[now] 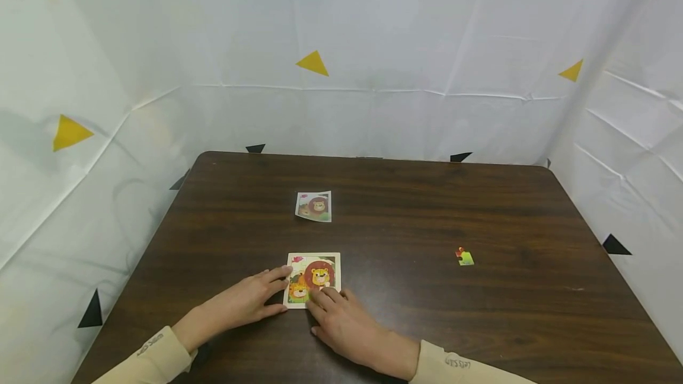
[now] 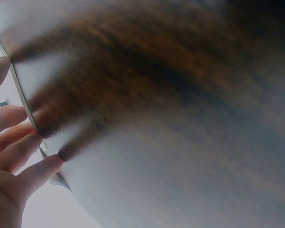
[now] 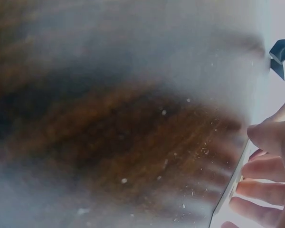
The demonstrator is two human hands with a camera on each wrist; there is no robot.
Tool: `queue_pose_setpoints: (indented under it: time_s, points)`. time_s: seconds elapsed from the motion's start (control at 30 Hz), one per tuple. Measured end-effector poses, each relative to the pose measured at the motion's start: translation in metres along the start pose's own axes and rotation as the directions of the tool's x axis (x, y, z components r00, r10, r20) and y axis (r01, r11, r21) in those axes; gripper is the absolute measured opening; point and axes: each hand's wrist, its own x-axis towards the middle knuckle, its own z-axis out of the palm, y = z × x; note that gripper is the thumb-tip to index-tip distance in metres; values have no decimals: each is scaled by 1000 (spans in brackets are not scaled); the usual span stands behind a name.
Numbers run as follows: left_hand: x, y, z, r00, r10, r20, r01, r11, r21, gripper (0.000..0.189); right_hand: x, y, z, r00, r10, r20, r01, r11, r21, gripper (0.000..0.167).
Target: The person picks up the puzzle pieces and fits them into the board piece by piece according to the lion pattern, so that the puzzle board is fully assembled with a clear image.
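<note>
A lion jigsaw puzzle (image 1: 320,277) in a pale frame lies flat near the table's front edge. My left hand (image 1: 253,298) rests at its left side, with the index fingertip on the frame and the thumb by the lower left corner. Over the puzzle's lower right part lies my right hand (image 1: 344,322); its fingertips touch the picture and hide that corner. Whether a piece sits under those fingertips cannot be seen. In the left wrist view, the fingers (image 2: 19,149) spread along the frame's edge. The right wrist view has the fingers (image 3: 266,190) extended over the board's edge.
A small printed lion picture (image 1: 313,206) with a curled edge lies behind the puzzle. One loose green and red puzzle piece (image 1: 465,256) lies to the right on the dark wooden table (image 1: 405,212). White sheets (image 1: 373,22) with yellow and black triangles surround the table.
</note>
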Motion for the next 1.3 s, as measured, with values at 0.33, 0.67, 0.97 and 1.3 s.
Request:
queue_pose_setpoints:
  time_s: [0.33, 0.67, 0.97, 1.3]
  points:
    - [0, -1, 2, 1000, 6, -10, -6, 1000, -7, 49, 0, -1, 2, 1000, -22, -4, 22, 998, -61, 49]
    - [2, -1, 1, 1000, -3, 17, 3, 1000, -18, 51, -4, 1, -7, 988, -30, 151, 35, 999, -31, 55]
    - [3, -2, 2, 1000, -6, -2, 6, 999, -42, 50, 3, 11, -10, 999, -10, 33, 6, 992, 129, 39]
    - [0, 0, 0, 1000, -16, 11, 16, 999, -52, 50, -24, 64, -27, 983, 107, -150, -74, 974, 214, 37]
